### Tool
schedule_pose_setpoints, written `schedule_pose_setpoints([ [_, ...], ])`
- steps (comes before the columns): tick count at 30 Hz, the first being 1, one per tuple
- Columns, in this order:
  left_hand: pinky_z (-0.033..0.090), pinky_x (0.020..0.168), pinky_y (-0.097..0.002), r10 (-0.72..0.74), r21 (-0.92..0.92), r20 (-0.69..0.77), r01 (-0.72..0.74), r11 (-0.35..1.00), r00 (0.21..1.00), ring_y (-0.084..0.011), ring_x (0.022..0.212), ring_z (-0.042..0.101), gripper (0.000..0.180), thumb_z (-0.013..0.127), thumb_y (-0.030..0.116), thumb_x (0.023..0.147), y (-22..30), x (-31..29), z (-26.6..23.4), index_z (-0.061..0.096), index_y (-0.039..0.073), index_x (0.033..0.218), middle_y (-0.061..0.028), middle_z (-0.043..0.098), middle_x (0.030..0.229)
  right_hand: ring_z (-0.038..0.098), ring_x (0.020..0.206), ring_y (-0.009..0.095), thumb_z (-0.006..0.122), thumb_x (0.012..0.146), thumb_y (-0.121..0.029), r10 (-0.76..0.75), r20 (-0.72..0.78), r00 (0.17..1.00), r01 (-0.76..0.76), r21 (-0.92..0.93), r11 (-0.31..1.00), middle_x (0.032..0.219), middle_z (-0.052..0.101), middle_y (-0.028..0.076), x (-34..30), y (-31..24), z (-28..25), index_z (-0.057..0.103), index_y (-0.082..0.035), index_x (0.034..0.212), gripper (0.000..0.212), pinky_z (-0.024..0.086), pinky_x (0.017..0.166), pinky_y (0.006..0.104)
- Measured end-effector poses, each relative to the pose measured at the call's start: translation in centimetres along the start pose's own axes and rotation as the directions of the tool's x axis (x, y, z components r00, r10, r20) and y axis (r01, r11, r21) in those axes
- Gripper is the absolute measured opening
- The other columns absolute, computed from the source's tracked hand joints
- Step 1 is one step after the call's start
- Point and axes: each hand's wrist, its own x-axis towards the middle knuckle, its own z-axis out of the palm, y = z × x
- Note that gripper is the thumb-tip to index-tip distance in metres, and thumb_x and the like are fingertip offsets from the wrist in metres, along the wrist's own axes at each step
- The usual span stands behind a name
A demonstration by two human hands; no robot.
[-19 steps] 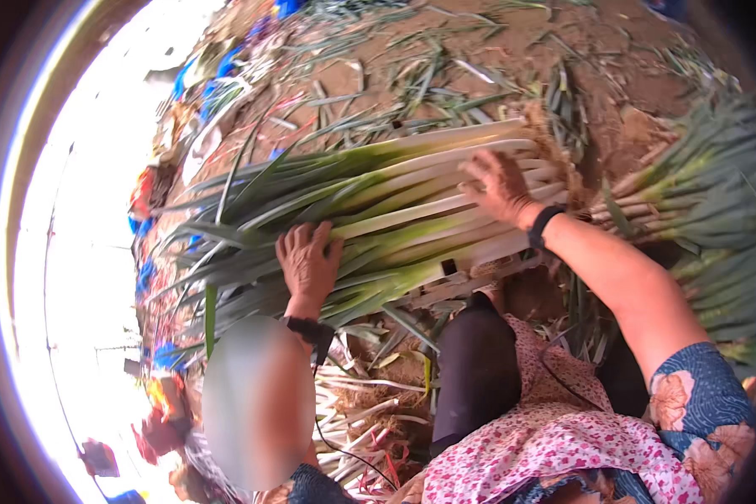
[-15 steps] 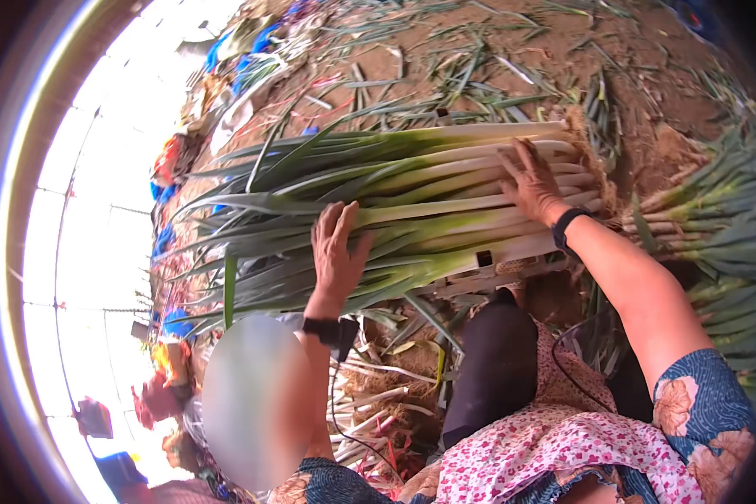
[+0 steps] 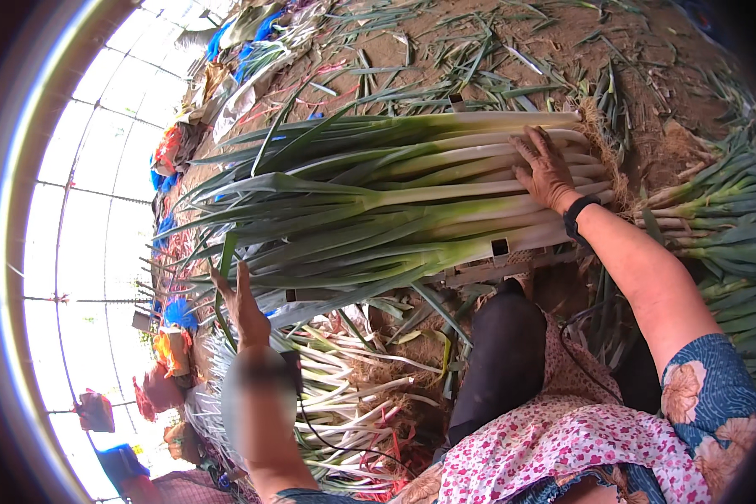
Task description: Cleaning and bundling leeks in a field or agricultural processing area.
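Note:
A thick pile of leeks (image 3: 428, 193) lies crosswise before me, white stalks and roots to the right, green leaves fanning out to the left. Spread over the white stalks near the root end is my right hand (image 3: 548, 172), open and palm down. My left hand (image 3: 245, 309) is at the near side of the leaf ends, its fingers stretched out and apart. A narrow green leaf (image 3: 226, 273) hangs beside those fingers; whether they touch it I cannot tell. Under the pile, part of a light slatted support (image 3: 512, 267) shows along the near edge.
More leeks (image 3: 731, 218) are heaped at the right. Thin white-stalked onions (image 3: 344, 412) lie below the pile, near my dark-covered knee (image 3: 500, 361). Loose leaf scraps (image 3: 470, 71) litter the brown soil beyond. Colourful bags (image 3: 172, 353) line the bright wire mesh (image 3: 101, 202) at left.
My left hand has moved from the middle of the leaves leftward and nearer, to their ends. My right hand stays on the white stalks, its fingers slightly shifted.

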Motion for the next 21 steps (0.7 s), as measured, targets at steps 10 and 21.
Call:
schedule_pose_setpoints([
  [10,0.047,0.085,-0.0388,-0.370,-0.335,0.605,0.648,0.684,0.705,-0.0223,0.118,0.045,0.064,0.056,0.035,0.087,-5.3,6.4,4.1,0.026,0.019,0.142,-0.0103,0.044,0.132,0.031,0.128,0.032,0.058,0.082,-0.029,0.002,-0.029,1.000,-0.002,0.004,1.000,0.138,0.033,0.011,0.1,0.2,0.1,0.043,-0.023,0.131,0.052,0.028,0.104,0.0428],
  [21,0.037,0.093,-0.0459,-0.628,-0.732,0.651,0.573,-0.369,0.426,-0.0273,0.112,0.045,0.040,0.056,0.037,0.082,-6.7,-15.9,8.6,0.053,0.011,0.111,-0.0099,0.049,0.121,0.031,0.128,0.032,0.058,0.082,-0.028,-0.026,-0.033,0.999,0.027,0.047,0.999,0.138,0.033,0.011,0.2,-1.2,0.5,0.043,-0.022,0.131,0.051,0.027,0.106,0.0408],
])
